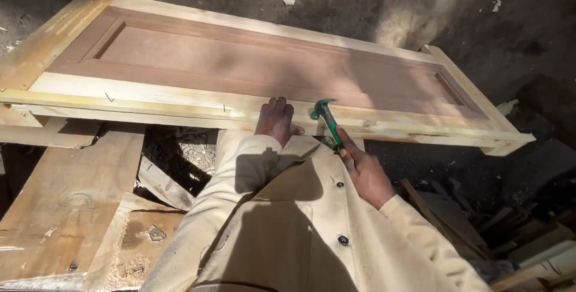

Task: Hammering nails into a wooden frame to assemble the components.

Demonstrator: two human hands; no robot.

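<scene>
A long wooden door (240,64) with a reddish recessed panel and a pale frame lies flat across the view. My left hand (276,121) rests flat on its near pale edge rail, fingers together. My right hand (363,172) grips the green handle of a claw hammer (326,118), whose metal head hangs just above the same rail, right beside my left hand. Two bent nails stick up from the near rail further left (109,97). My cream buttoned coat (300,226) fills the lower middle.
Wide planks (66,202) and a board with sawdust lie low on the left. Wood offcuts and scrap sticks (480,226) are piled at the lower right. Dark dirt ground (360,4) stretches beyond the door.
</scene>
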